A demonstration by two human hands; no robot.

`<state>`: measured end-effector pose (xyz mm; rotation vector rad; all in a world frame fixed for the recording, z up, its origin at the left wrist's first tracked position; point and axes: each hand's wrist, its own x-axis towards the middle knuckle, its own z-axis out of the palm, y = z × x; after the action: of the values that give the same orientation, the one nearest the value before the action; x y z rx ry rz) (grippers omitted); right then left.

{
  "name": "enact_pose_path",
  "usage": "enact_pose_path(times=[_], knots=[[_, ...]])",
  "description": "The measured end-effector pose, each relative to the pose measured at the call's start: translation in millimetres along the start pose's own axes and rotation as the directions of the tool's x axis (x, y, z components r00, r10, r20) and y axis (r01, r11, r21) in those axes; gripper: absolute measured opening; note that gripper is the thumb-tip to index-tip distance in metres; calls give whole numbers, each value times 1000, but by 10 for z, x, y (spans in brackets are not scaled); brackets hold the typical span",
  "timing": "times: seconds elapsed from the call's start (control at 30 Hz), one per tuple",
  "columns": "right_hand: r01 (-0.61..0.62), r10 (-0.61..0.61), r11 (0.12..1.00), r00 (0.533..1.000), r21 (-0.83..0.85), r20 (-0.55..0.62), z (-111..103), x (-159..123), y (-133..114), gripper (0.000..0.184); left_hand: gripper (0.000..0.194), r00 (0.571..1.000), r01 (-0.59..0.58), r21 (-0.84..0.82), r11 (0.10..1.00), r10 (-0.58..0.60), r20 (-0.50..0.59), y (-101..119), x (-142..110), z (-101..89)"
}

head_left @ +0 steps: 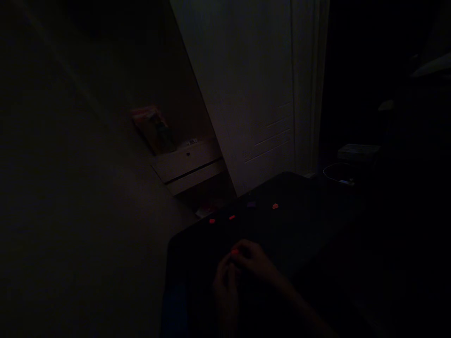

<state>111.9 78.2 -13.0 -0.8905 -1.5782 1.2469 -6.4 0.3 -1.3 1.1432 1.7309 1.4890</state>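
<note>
The scene is very dark. My two hands meet over a black table (pixel 303 220) near its front. My right hand (pixel 255 260) is closed in a pinch on a small red piece (pixel 234 252). My left hand (pixel 226 281) sits just below it, fingers curled against the right hand; what it holds is hidden. Further back on the table lie small pieces: a red one (pixel 212 220), another red one (pixel 231 217), a purple one (pixel 251 204) and an orange one (pixel 275 206).
A pale door (pixel 253 94) stands behind the table. A light wooden drawer unit (pixel 186 166) sits on the carpet at the left, with a pinkish packet (pixel 153 126) leaning above it. A white cable (pixel 338 173) and a box (pixel 357 151) lie at the right.
</note>
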Motion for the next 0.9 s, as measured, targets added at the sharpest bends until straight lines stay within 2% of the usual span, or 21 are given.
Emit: enact_pose_path(times=[0.47,0.9], knots=[[35,-35,999,999,-3,20,-27,-16,-35,21,54,1000,2,23,1000,-2,14,-39,8,2],[14,-14,1000,1000,-6,-7,-10,0,-22,22,57,1000,5,10,1000,-5,9,-35,5,7]])
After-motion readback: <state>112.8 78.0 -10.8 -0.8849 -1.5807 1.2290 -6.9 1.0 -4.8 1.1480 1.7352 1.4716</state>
